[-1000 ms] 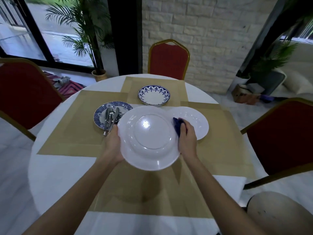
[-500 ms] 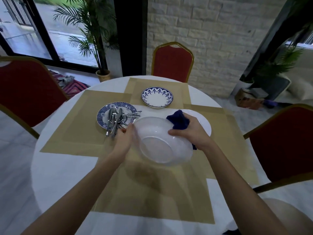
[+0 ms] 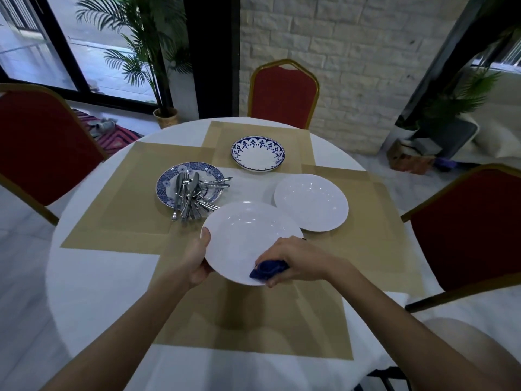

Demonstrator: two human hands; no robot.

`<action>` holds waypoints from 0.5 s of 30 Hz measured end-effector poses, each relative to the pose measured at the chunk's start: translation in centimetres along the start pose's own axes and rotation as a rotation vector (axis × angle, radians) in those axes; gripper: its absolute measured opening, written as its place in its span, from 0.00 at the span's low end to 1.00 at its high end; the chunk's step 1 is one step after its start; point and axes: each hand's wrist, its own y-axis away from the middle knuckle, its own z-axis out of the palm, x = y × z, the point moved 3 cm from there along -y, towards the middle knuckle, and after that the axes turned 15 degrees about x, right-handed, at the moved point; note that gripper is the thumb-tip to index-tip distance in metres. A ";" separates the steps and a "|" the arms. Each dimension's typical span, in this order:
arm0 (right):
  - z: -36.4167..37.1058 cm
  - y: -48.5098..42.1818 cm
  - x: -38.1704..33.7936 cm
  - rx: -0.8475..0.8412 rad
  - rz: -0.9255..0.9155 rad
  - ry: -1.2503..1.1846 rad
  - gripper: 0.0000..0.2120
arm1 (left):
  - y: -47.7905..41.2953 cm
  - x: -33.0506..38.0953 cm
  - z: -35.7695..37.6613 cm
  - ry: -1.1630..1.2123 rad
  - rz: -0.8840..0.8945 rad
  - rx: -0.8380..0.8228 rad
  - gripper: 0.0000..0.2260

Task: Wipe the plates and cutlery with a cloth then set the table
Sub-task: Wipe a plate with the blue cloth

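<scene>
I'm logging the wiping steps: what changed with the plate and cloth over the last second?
The held white plate was turned from underside showing to face up. The right hand moved the blue cloth from the rim's right side to its near edge, on top. The left hand kept its grip on the left rim. The other plates and cutlery stayed put.

Held white plate (image 3: 248, 238) — blue cloth (image 3: 267, 270) atop

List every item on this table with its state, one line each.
Held plate: face up, left hand gripping its rim.
Cloth: bunched in right hand, on the held plate.
White plate: flat, empty.
Far plate: flat, empty.
Cutlery: heaped on blue plate, ends overhanging.
Blue plate: flat, loaded.
</scene>
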 end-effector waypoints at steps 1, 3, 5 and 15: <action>0.0 0.2 0.7 0.003 0.005 0.054 0.18 | -0.1 -0.4 -0.4 -0.015 0.023 0.011 0.20; 0.0 0.6 2.5 0.035 0.018 0.227 0.18 | -0.4 -1.1 -1.1 -0.058 0.066 0.032 0.19; -0.1 1.2 4.5 0.082 0.113 0.360 0.17 | -0.2 -1.4 -1.5 -0.152 0.110 0.024 0.17; -0.7 12.1 10.7 1.029 1.288 -0.804 0.22 | -0.9 -3.6 -2.5 -0.318 0.197 0.068 0.16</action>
